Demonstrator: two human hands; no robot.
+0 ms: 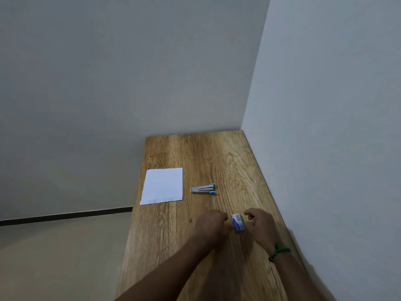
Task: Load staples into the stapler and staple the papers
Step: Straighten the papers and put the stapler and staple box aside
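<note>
A small blue and white staple box (238, 223) lies near the table's right side, between my two hands. My left hand (211, 222) has its curled fingertips against the box's left end and appears to pinch it; blur hides the exact contact. My right hand (260, 222) hovers just right of the box with its fingers loosely curled and a thin gap showing. Farther back, a grey stapler (202, 189) with blue ends lies on its side. A stack of white papers (162, 186) lies flat to the stapler's left, by the table's left edge.
The wooden table (195, 153) is narrow and stands in a corner, with a wall along its right edge and another behind it. Its left edge drops to the floor. A green band circles my right wrist.
</note>
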